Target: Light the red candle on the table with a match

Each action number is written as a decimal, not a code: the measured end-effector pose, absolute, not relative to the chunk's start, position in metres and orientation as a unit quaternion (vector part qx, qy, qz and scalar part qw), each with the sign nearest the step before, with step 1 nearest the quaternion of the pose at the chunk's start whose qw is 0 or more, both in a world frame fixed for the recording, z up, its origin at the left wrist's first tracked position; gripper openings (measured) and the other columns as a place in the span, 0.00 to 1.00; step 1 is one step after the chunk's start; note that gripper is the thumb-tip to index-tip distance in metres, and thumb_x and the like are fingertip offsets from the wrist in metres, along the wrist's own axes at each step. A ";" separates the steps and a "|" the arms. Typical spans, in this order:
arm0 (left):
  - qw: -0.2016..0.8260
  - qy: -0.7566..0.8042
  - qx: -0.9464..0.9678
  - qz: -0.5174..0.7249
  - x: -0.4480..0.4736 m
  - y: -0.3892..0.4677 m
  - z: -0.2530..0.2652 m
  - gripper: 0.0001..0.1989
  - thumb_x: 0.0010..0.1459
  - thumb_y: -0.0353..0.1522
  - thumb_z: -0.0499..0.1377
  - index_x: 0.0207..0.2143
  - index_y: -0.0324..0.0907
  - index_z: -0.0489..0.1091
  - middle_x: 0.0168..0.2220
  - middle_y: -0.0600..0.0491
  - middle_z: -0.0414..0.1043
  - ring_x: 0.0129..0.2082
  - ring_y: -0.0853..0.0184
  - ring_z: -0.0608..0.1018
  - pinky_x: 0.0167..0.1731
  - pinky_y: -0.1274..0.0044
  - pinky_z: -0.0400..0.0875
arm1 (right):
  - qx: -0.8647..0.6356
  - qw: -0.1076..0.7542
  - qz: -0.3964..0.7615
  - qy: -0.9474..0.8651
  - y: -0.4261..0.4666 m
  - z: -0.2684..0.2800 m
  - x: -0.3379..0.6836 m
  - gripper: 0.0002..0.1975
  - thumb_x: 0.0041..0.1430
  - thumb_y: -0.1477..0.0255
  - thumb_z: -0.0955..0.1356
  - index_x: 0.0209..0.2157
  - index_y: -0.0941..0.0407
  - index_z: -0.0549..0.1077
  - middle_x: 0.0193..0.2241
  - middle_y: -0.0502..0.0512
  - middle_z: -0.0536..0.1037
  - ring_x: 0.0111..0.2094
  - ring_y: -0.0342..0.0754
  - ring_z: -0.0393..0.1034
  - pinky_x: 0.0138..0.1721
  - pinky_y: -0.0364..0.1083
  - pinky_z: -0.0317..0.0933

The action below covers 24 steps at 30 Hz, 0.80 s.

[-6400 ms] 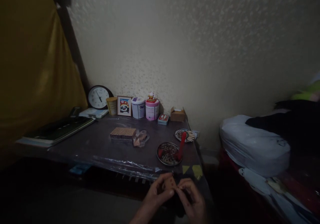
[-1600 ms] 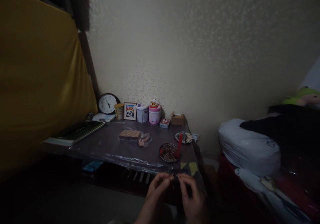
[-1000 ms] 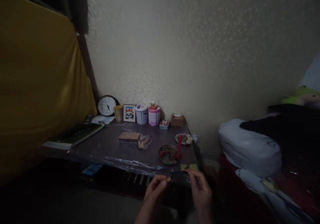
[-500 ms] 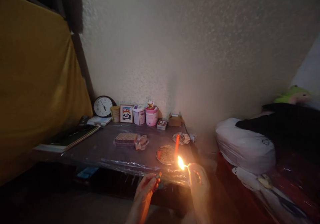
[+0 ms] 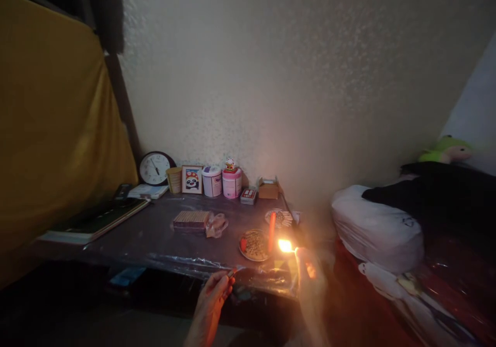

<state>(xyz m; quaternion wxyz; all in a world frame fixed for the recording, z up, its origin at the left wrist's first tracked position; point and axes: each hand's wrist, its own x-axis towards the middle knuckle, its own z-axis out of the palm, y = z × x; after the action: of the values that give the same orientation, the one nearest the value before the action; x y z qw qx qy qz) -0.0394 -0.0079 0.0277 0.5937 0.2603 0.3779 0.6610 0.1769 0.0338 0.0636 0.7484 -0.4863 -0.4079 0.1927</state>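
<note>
The flame (image 5: 285, 245) I hold glows orange-yellow, tinting my right hand (image 5: 310, 280) pink-orange. The candle (image 5: 272, 225) mid-frame is red, over a speckled plate (image 5: 253, 244). At the left hangs a mustard-yellow cloth (image 5: 50, 145). The wall (image 5: 310, 88) is cream, flecked. A pink tin (image 5: 231, 182) stands beside a white clock face (image 5: 153, 168).

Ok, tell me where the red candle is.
The red candle stands upright at the right edge of a round plate, just left of the lit match in the right hand.
</note>
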 end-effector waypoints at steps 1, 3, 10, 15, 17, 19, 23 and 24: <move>0.594 0.375 0.262 0.662 -0.040 -0.006 0.027 0.14 0.41 0.40 0.69 0.30 0.41 0.76 0.32 0.52 0.79 0.36 0.67 0.75 0.39 0.77 0.67 | -0.486 0.748 0.193 -0.409 0.037 0.063 0.177 0.08 0.49 0.65 0.70 0.28 0.55 0.77 0.32 0.54 0.77 0.38 0.51 0.70 0.43 0.49 0.64; 0.597 0.366 0.260 0.665 -0.040 -0.002 0.026 0.13 0.42 0.39 0.69 0.30 0.42 0.76 0.32 0.53 0.79 0.36 0.67 0.76 0.40 0.77 0.66 | -0.488 0.744 0.191 -0.415 0.043 0.063 0.178 0.09 0.49 0.64 0.70 0.28 0.55 0.76 0.33 0.54 0.77 0.38 0.50 0.70 0.43 0.49 0.64; 0.598 0.352 0.234 0.681 -0.041 0.018 0.026 0.14 0.39 0.39 0.70 0.29 0.42 0.75 0.31 0.53 0.79 0.34 0.67 0.77 0.37 0.77 0.68 | -0.476 0.743 0.186 -0.432 0.058 0.072 0.179 0.10 0.50 0.63 0.69 0.29 0.56 0.75 0.33 0.53 0.76 0.37 0.49 0.69 0.43 0.49 0.63; 0.587 0.341 0.233 0.696 -0.038 0.035 0.032 0.15 0.38 0.39 0.70 0.28 0.42 0.75 0.29 0.54 0.79 0.32 0.68 0.77 0.35 0.78 0.68 | -0.472 0.743 0.193 -0.435 0.066 0.082 0.178 0.10 0.51 0.63 0.68 0.30 0.56 0.75 0.33 0.53 0.77 0.37 0.49 0.70 0.42 0.49 0.63; 0.583 0.341 0.233 0.700 -0.037 0.042 0.035 0.16 0.37 0.40 0.70 0.28 0.42 0.74 0.30 0.54 0.79 0.33 0.68 0.77 0.37 0.78 0.69 | -0.473 0.745 0.195 -0.428 0.070 0.087 0.178 0.10 0.51 0.63 0.68 0.29 0.55 0.75 0.32 0.53 0.77 0.36 0.49 0.70 0.42 0.49 0.64; 0.579 0.340 0.241 0.701 -0.036 0.049 0.040 0.16 0.37 0.39 0.71 0.28 0.42 0.74 0.29 0.53 0.79 0.33 0.67 0.77 0.38 0.77 0.69 | -0.476 0.749 0.195 -0.419 0.073 0.092 0.177 0.11 0.50 0.62 0.69 0.28 0.55 0.75 0.31 0.54 0.77 0.36 0.50 0.70 0.41 0.48 0.64; 0.574 0.332 0.257 0.703 -0.036 0.064 0.046 0.16 0.37 0.38 0.71 0.28 0.41 0.75 0.29 0.53 0.79 0.32 0.68 0.77 0.36 0.78 0.69 | -0.489 0.746 0.203 -0.403 0.078 0.103 0.174 0.12 0.49 0.61 0.69 0.29 0.56 0.75 0.30 0.54 0.79 0.36 0.51 0.72 0.39 0.47 0.65; 0.573 0.330 0.259 0.704 -0.036 0.068 0.046 0.15 0.37 0.38 0.70 0.28 0.41 0.74 0.29 0.53 0.79 0.32 0.68 0.77 0.36 0.78 0.69 | -0.493 0.745 0.205 -0.400 0.079 0.106 0.173 0.12 0.49 0.61 0.69 0.28 0.56 0.76 0.29 0.54 0.79 0.35 0.51 0.73 0.38 0.47 0.65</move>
<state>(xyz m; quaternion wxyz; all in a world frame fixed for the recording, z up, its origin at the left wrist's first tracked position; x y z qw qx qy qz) -0.0359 0.0676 0.0458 0.5734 0.2586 0.3304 0.7037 0.1733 0.0794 0.1057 0.7452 -0.4928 -0.3998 0.2046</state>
